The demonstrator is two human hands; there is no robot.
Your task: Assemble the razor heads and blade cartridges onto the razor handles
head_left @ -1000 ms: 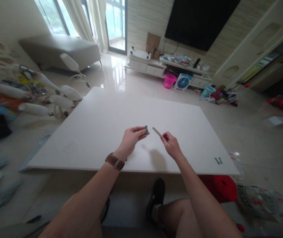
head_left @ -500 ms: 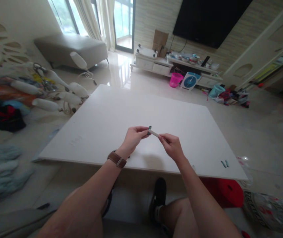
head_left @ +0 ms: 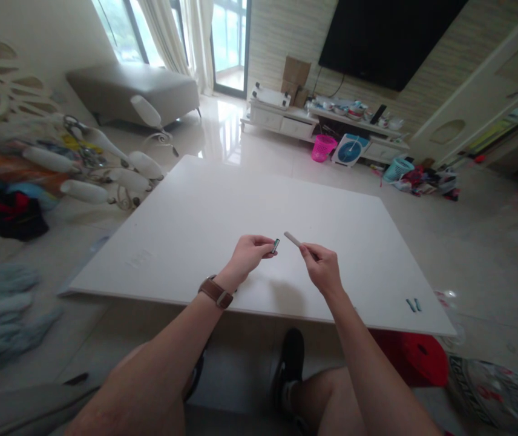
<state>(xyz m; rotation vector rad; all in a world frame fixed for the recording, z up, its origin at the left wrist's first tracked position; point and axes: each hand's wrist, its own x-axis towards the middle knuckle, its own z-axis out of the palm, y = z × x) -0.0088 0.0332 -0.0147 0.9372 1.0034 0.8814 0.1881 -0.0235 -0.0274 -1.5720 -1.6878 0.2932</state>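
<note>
Room: a living room with glossy pale floor tiles point(head_left: 259, 151), a black wall screen point(head_left: 390, 36) and a grey sofa point(head_left: 136, 91) by the windows.
Worktop: a large, low, white matt slab worktop point(head_left: 186, 224), smooth and square-edged, with both hands over its near middle.
Left hand: the left hand point(head_left: 250, 253), with a brown leather watch strap point(head_left: 216, 292) at the wrist, has thumb and forefinger closed tight on a small dark-green rectangular piece point(head_left: 276, 245), held just above the worktop.
Right hand: the right hand point(head_left: 325, 269) has its fingers pinched shut on the near end of a thin pale flat stick point(head_left: 293, 239), whose free end points up and left towards the green piece.
Change: half a second ago the stick's tip touched the green piece. Now a small gap lies between them, much as a second ago. The view has barely shifted.
Meaning: judged from this, the two parts came apart unjoined, and each hand has only its own part.
Materials: the green piece looks hard and slightly shiny, likely plastic. The stick is dull and slim like wood or card, though it is too small to tell which.
Nearby: two small teal pieces point(head_left: 413, 304) lie side by side near the worktop's right front corner, well apart from the hands. A red round stool point(head_left: 422, 357) stands below that corner, and a white lamp with long frosted shades point(head_left: 109, 169) lies on the floor to the left.
</note>
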